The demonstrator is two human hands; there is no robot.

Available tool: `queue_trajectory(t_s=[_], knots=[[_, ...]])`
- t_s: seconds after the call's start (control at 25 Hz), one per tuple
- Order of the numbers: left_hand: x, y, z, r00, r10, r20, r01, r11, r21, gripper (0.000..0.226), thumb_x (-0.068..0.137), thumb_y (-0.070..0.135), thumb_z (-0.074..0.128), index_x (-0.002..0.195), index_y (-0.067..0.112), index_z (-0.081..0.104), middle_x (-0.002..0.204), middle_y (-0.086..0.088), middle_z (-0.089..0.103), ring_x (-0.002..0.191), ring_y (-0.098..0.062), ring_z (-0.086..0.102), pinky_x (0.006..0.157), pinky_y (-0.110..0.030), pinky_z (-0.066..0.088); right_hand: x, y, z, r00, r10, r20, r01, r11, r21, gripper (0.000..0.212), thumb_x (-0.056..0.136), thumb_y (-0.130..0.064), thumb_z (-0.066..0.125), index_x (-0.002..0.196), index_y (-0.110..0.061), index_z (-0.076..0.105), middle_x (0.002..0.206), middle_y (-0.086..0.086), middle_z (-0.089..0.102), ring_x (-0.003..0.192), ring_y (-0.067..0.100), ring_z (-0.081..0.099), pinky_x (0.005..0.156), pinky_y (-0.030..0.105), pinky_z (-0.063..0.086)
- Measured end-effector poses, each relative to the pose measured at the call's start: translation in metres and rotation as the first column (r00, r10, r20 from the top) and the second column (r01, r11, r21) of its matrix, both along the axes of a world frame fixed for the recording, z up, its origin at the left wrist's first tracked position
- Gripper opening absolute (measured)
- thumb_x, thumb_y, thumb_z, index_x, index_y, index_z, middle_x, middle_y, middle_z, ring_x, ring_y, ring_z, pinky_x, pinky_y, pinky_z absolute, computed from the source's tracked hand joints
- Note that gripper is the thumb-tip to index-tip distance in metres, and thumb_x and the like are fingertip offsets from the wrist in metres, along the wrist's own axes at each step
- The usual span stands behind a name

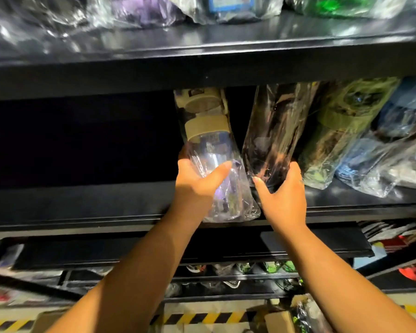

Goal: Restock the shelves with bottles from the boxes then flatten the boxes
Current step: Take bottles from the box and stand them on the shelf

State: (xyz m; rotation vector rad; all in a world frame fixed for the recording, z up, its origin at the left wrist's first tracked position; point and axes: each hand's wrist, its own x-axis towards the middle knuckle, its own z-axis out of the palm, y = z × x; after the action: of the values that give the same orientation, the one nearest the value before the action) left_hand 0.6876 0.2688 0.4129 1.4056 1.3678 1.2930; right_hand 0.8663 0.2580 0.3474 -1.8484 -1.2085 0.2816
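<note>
1. Black store shelving fills the view, and the middle shelf carries the work.
2. The left hand has its grip curled round the lower part of a clear bottle with a beige lid. The bottle is film-wrapped, its base at the shelf's front edge and its lid tilted back under the upper shelf.
3. The right hand closes its grip on the bottom end of a dark bottle, also wrapped, just beside the clear one.
4. Farther right on the same shelf lean a green bottle and a blue bottle, both bagged.
5. Below, a cardboard box sits near the striped floor tape.
</note>
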Motion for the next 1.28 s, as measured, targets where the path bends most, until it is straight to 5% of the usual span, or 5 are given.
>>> queue_trajectory(t_s=[0.16,0.32,0.6,0.8,1.28], knots=[[-0.001,0.014,-0.004,0.971,0.206,-0.118,-0.163,0.94,0.301,0.058,0.072,0.046,0.086,0.102,0.002,0.062,0.088,-0.004,0.063,0.077,0.0,0.063,0.082,-0.019,0.054,-0.004,0.0,0.001,1.0,0.007,0.008,-0.007,1.0,0.007,0.077,0.081,-0.052,0.068,0.138,-0.009,0.038,0.134,0.013,0.053,0.126,0.033,0.048,0.094,0.05,0.049],[0.001,0.005,-0.011,0.979,0.18,-0.096,-0.129,0.91,0.394,0.064,0.071,0.005,0.088,0.106,-0.025,0.044,0.095,0.013,0.043,0.084,0.042,0.039,0.07,0.013,0.029,-0.005,0.0,0.003,1.0,0.003,0.029,-0.003,1.0,0.013,0.072,0.083,-0.046,0.07,0.136,-0.008,0.04,0.132,0.013,0.054,0.125,0.033,0.049,0.094,0.047,0.049],[-0.002,0.013,-0.038,0.987,-0.015,-0.161,0.056,0.965,0.254,0.088,0.064,0.075,0.072,0.126,0.022,0.038,0.12,-0.001,0.053,0.117,-0.015,0.057,0.1,-0.026,0.048,-0.006,-0.001,0.005,0.999,-0.014,0.049,0.014,1.0,0.015,0.074,0.085,-0.041,0.071,0.141,-0.006,0.037,0.136,0.013,0.052,0.128,0.032,0.046,0.095,0.042,0.045],[-0.01,0.026,-0.04,0.985,0.067,-0.157,-0.062,0.997,0.042,0.055,0.072,0.037,0.088,0.078,0.023,0.035,0.074,0.003,0.045,0.065,0.002,0.054,0.069,-0.019,0.045,-0.007,-0.003,0.006,1.0,-0.003,0.022,0.003,1.0,0.003,0.075,0.086,-0.041,0.071,0.143,-0.007,0.035,0.137,0.014,0.051,0.128,0.033,0.046,0.095,0.042,0.046],[0.001,0.024,-0.051,0.919,0.125,-0.374,-0.12,0.992,0.038,0.059,0.076,0.042,0.084,0.103,-0.001,0.054,0.099,-0.011,0.052,0.09,-0.032,0.058,0.082,-0.041,0.051,-0.006,-0.002,0.006,1.0,0.0,-0.001,0.0,1.0,0.002,0.061,0.086,-0.04,0.071,0.132,-0.013,0.041,0.127,0.009,0.054,0.12,0.03,0.049,0.087,0.04,0.047]])
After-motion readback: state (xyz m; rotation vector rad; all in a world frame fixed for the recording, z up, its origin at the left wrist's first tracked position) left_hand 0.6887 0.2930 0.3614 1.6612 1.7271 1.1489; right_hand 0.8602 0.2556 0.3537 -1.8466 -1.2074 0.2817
